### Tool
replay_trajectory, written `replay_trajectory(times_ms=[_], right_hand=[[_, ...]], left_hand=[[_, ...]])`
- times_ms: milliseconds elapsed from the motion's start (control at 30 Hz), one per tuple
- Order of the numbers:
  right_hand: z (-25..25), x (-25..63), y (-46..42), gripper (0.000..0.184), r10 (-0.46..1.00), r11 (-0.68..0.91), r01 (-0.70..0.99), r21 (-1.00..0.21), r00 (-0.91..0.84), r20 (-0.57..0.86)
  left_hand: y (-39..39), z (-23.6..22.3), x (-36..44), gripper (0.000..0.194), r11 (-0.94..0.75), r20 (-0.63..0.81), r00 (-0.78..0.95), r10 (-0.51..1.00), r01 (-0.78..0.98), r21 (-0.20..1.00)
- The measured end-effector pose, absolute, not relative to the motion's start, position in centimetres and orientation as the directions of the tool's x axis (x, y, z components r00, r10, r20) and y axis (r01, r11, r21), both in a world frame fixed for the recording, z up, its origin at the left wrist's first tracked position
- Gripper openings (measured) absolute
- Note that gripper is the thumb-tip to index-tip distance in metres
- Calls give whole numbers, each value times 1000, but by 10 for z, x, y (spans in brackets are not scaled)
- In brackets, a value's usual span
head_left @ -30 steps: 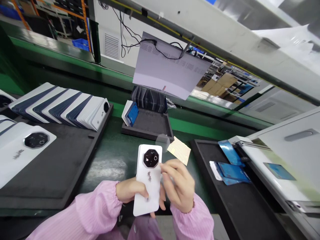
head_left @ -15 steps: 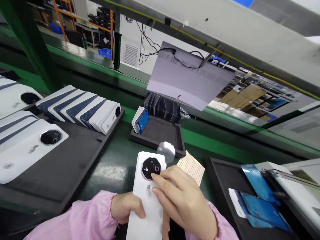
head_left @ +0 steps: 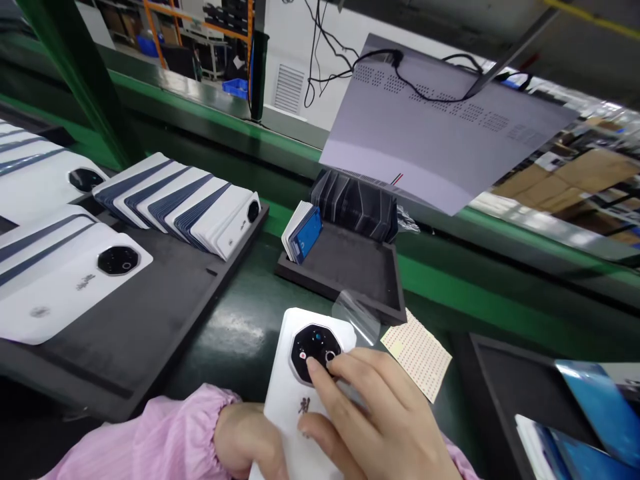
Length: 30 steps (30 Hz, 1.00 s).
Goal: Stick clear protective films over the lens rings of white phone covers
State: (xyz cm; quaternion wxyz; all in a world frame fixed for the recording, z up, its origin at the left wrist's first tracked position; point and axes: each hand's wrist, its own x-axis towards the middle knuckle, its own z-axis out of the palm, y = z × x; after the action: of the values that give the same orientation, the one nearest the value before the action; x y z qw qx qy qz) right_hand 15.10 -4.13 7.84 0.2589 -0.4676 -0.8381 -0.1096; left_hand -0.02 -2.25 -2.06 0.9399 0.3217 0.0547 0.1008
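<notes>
My left hand (head_left: 250,437) is closed around the left edge of a white phone back cover (head_left: 285,373), holding it tilted up in front of me. The cover carries a black octagonal camera window (head_left: 307,343) with a small red dot on one lens, and dark lettering below. Over the cover lies my right hand (head_left: 380,413), fingers stretched out, its index fingertip touching the window and the thumb apart near the lettering. A clear film (head_left: 357,317) sticks out past the cover's top right corner; what holds it is hidden. Close by lies a beige sheet of tiny red dots (head_left: 420,353).
On the left, a black tray (head_left: 175,287) holds rows of white covers (head_left: 175,200). A smaller black tray (head_left: 350,267) at the back holds dark panels and blue-filmed pieces. Another black tray (head_left: 500,380) with blue-filmed parts stands right. A grey panel (head_left: 425,127) hangs overhead.
The view has shifted, so the bench things sit further right. My right index fingertip stays on the camera window. The clear film looks flat and angled now, where it showed as a bright round patch before.
</notes>
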Motion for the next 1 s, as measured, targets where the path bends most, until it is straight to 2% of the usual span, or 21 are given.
replay_trajectory(times_ms=[67,133,200,333,433,600,833,900,1000], right_hand=[[77,152,-42,27,724,544,838,-44,-443,529],[76,153,-43,29,722,554,832,-29,-462,515],[75,155,-43,31,717,561,827,-18,-476,510],[75,155,-43,30,727,559,829,-20,-479,492],[77,153,-41,29,731,554,832,-25,-472,493],[80,151,-39,26,727,545,838,-28,-455,514],[78,152,-40,27,734,542,840,-28,-457,503],[77,153,-41,27,734,548,836,-24,-467,493],[77,153,-41,28,733,551,834,-24,-470,491]], left_hand=[[-16,-21,-2,13,732,-2,988,152,-111,672],[-11,-20,-2,13,695,-8,997,78,-48,717],[-10,-20,-2,19,675,-49,998,38,11,738],[-12,-19,-1,44,702,-100,995,24,55,710],[-13,-20,-2,45,717,-70,997,-17,61,695],[-18,-22,-2,42,790,-66,996,53,-1,613],[-22,-19,0,44,822,-77,990,120,-56,566],[-20,-17,-1,45,810,-81,991,106,-39,585],[-13,-11,-3,44,734,-61,997,37,15,679]])
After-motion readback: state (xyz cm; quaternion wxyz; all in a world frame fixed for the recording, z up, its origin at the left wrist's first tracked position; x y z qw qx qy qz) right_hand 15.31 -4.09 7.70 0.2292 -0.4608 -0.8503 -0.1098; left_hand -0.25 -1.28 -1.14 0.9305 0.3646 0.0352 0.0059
